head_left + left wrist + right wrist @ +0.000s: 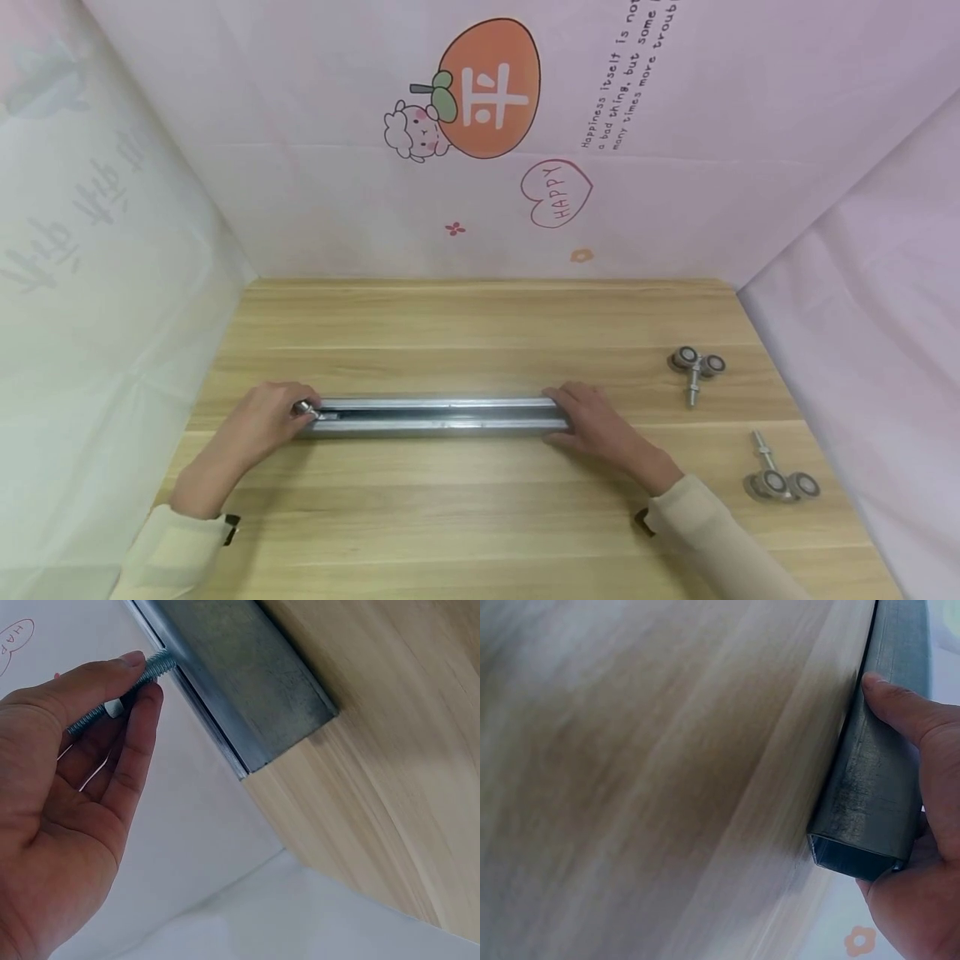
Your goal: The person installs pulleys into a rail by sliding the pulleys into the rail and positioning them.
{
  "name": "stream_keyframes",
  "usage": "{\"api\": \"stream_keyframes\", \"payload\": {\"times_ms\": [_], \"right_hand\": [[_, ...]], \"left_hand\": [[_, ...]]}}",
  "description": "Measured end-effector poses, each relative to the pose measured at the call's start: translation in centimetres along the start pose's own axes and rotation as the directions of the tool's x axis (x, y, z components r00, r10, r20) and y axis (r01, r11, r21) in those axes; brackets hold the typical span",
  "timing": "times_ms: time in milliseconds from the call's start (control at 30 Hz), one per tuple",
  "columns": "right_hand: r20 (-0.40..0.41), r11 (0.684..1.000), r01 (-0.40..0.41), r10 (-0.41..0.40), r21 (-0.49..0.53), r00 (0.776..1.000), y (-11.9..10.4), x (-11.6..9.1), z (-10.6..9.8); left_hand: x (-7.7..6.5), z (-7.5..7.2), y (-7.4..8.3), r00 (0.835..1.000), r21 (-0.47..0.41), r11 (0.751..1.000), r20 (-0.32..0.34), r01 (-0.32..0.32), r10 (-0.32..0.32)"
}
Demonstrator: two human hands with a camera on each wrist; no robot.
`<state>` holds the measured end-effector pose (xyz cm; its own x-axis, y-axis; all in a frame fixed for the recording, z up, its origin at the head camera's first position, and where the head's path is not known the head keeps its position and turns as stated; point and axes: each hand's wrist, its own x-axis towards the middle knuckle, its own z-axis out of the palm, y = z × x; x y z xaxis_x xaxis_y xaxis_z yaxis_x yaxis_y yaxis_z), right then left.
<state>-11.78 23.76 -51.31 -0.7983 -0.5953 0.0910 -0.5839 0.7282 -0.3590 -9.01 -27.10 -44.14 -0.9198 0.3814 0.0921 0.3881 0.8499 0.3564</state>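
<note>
A metal C-shaped rail (442, 426) lies crosswise on the wooden table, its long slot facing up. At its left end my left hand (258, 421) pinches a threaded bolt (159, 664) between thumb and fingers. The bolt sticks out of the slot, with a nut partly covered by the fingers; whatever it joins inside the rail is hidden. My right hand (600, 427) grips the rail's right end, thumb on the near side and fingers over the far side. In the right wrist view, the rail's hollow end (853, 857) shows beside the palm.
Two roller hangers, each with paired wheels and a threaded bolt, lie on the right of the table (480, 508): the farther hanger (694, 367) points its bolt toward me, the nearer hanger (780, 482) away. Printed white cloth (322, 208) walls the back and sides.
</note>
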Motion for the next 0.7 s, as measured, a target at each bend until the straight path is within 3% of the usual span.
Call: {"api": "stream_keyframes", "payload": {"times_ms": [700], "right_hand": [[-0.050, 0.999, 0.032, -0.032, -0.007, 0.998, 0.1, -0.1, 0.2]], "left_hand": [[-0.7, -0.3, -1.1, 1.000, 0.036, 0.999, -0.024, 0.009, -0.008]]}}
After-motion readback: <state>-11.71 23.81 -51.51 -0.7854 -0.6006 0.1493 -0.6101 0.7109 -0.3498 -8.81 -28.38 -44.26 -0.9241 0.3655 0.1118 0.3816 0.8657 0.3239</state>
